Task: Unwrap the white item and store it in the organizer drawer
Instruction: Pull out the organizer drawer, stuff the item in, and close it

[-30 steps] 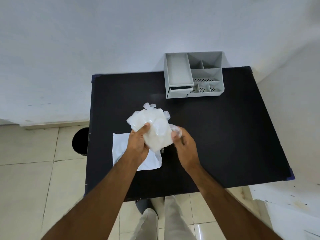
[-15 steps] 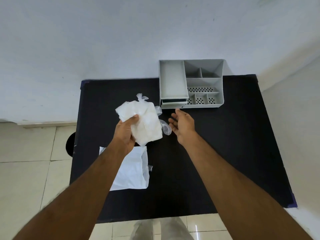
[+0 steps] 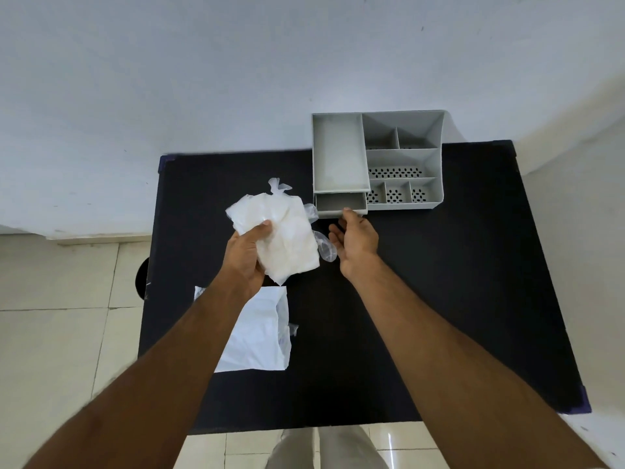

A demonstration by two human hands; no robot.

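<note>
left fingers [image 3: 260, 228] pinch crinkly white item [image 3: 287, 238]; right fingers [image 3: 348, 213] touch drawer [image 3: 340, 202].

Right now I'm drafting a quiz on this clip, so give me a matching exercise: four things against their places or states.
Things:
1. white item
2. organizer drawer
3. white bag
4. right hand

States:
A. lying flat on the black table
B. pulled partly open
C. held in the left hand
D. fingertips at the drawer front

Pairs: 1-C, 2-B, 3-A, 4-D
</note>
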